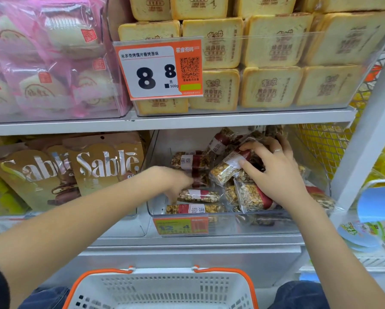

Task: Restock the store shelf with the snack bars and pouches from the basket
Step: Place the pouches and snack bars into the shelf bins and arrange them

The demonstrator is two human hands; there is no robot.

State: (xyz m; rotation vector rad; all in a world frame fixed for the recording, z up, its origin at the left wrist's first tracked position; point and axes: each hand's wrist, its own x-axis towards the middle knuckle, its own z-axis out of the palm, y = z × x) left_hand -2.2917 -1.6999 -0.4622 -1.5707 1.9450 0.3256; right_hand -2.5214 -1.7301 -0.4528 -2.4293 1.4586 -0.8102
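Note:
A clear plastic bin (276, 221) on the lower shelf holds several wrapped nut snack bars (198, 195) with red and white labels. My right hand (274, 172) reaches into the bin, its thumb and fingers curled round one upright snack bar (226, 167) in the pile. My left hand (176, 181) is blurred by motion at the bin's left side, fingers pointing down onto the bars; I cannot make out whether it holds one. The white basket (162, 288) with an orange rim sits below, in front of me; the part of its inside that shows holds nothing.
Brown Sable pouches (102, 163) fill the bin to the left. Above, a shelf carries toast-shaped packs (274, 43), pink bun bags (46, 59) and a price tag (158, 68). A white upright post (360, 139) and yellow mesh stand at right.

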